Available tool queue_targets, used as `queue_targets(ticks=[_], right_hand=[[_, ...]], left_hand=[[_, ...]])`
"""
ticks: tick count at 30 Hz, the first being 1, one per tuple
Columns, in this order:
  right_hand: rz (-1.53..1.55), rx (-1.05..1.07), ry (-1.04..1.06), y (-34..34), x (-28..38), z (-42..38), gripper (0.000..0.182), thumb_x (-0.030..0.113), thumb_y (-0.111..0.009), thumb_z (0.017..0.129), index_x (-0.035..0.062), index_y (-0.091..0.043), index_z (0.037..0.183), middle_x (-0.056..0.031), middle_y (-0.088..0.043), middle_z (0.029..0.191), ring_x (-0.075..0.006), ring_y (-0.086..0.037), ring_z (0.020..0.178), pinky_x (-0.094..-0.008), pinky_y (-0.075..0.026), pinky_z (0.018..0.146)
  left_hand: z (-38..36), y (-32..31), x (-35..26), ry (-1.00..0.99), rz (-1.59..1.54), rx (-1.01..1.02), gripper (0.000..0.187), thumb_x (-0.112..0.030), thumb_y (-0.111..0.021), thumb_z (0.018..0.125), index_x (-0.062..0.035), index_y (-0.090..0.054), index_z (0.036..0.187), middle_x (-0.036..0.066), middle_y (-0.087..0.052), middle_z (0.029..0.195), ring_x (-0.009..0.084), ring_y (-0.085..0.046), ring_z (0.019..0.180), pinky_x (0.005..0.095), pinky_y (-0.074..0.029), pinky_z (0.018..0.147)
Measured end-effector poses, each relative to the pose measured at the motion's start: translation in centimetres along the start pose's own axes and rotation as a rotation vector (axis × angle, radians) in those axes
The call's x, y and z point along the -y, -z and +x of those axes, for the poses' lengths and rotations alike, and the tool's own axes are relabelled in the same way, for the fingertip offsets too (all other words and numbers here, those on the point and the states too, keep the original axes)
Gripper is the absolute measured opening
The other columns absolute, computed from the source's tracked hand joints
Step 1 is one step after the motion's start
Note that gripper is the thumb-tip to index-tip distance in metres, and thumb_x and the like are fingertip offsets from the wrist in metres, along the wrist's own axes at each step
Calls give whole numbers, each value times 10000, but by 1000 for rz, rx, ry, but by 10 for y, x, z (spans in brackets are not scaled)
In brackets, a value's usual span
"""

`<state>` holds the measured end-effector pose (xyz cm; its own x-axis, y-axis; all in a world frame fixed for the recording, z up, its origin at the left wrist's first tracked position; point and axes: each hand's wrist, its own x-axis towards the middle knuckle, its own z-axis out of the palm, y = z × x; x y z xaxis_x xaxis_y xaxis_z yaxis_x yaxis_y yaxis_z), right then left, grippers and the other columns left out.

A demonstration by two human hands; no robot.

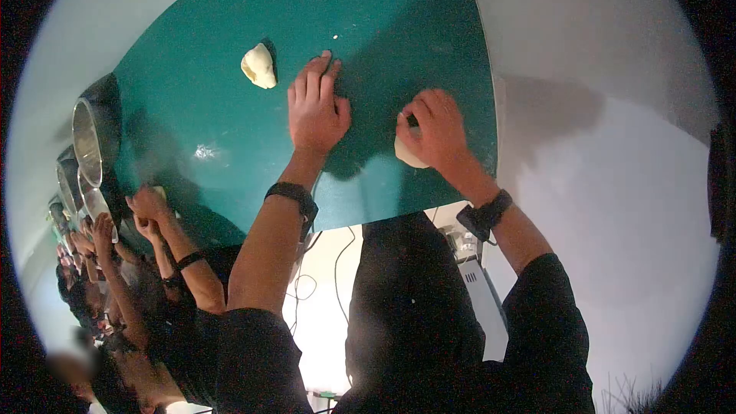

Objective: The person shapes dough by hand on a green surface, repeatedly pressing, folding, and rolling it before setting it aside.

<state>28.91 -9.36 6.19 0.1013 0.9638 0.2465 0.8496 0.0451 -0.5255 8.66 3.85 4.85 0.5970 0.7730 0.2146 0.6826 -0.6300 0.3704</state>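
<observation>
My left hand [316, 111] lies over the green tabletop with its fingers stretched forward and the thumb apart; nothing shows in it. A tiny pale crumb [335, 36] sits just beyond its fingertips. To the right, my right hand [443, 129] has its fingers curled and holds a pale piece of dough [409, 153] near the table's right edge. Part of that dough is hidden under the hand. Another lump of dough [259, 66], uneven in shape, rests on the table to the upper left of my left hand.
The green table [230, 107] carries a white flour-like smear [205, 152]. Bowls [89, 142] stand along its left side. A co-worker's hands [149, 207] and several other people are at the lower left. A pale wall borders the right; cables [341, 276] hang below the table.
</observation>
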Motion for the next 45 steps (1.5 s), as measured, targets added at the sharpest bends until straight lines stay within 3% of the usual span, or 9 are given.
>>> queue_targets(ticks=[10, 19, 25, 28, 31, 32, 35, 38, 45], right_hand=[[-1, -131, -230, -8, -3, 22, 149, 54, -645, 812, 88, -628, 956, -129, -590, 961, -355, -586, 892, -506, -441, 776], [-51, -149, -167, -26, -48, 59, 108, 130, -674, 832, 97, -613, 915, -122, -586, 943, -379, -583, 927, -522, -455, 807], [-89, -180, -126, -21, -48, 69, 29, 74, -629, 891, 69, -636, 919, -94, -535, 824, -292, -562, 794, -436, -454, 730], [272, -118, -271, -10, -55, 64, 83, 101, -629, 962, 63, -689, 1004, -85, -629, 896, -233, -615, 819, -349, -490, 751], [677, -249, -622, 11, -54, 46, 117, 114, -667, 968, 72, -712, 1067, -91, -714, 908, -254, -674, 787, -416, -542, 795], [469, -217, -606, 27, -53, 34, 166, 193, -647, 1023, 67, -718, 1104, -113, -737, 984, -268, -698, 812, -369, -566, 768], [61, -53, -604, 53, -50, -8, 208, 247, -648, 1035, 60, -722, 1086, -120, -731, 972, -274, -682, 754, -341, -556, 721], [219, 74, -693, 60, -30, -43, 266, 302, -651, 1039, 45, -706, 998, -141, -709, 949, -271, -675, 752, -355, -540, 682], [266, 56, -718, 52, 1, -52, 362, 333, -693, 1012, 58, -644, 781, -135, -684, 749, -289, -649, 608, -417, -496, 561]], left_hand=[[-1, -5, 1, 30, -27, -19, 602, -122, -589, 790, -85, -596, 1390, 97, -534, 1525, 329, -518, 1386, 509, -429, 1122], [2, -3, 3, 47, -47, 1, 611, -112, -598, 772, -87, -601, 1382, 95, -540, 1524, 327, -524, 1385, 513, -427, 1130], [1, -2, 0, 46, -44, 13, 597, -126, -600, 780, -83, -600, 1375, 104, -539, 1510, 331, -516, 1379, 515, -428, 1118], [2, -4, 1, 29, -40, 5, 596, -136, -604, 783, -81, -596, 1376, 107, -536, 1507, 333, -514, 1373, 514, -429, 1109], [-3, -3, 2, 29, -37, 13, 601, -140, -609, 782, -79, -590, 1379, 106, -528, 1513, 333, -513, 1369, 511, -429, 1103], [-3, -4, 3, 25, -30, 12, 603, -139, -610, 781, -78, -588, 1380, 105, -526, 1515, 334, -513, 1369, 510, -429, 1102], [-2, -6, 3, 37, -44, 26, 620, -133, -598, 796, -90, -570, 1414, 95, -510, 1548, 346, -495, 1382, 512, -403, 1123], [-3, -7, 2, 43, -63, 24, 628, -134, -591, 806, -100, -561, 1432, 91, -503, 1563, 354, -488, 1386, 516, -392, 1131], [-3, -9, 4, 15, -56, -8, 620, -139, -586, 814, -112, -549, 1432, 90, -507, 1562, 362, -498, 1374, 522, -397, 1129]])
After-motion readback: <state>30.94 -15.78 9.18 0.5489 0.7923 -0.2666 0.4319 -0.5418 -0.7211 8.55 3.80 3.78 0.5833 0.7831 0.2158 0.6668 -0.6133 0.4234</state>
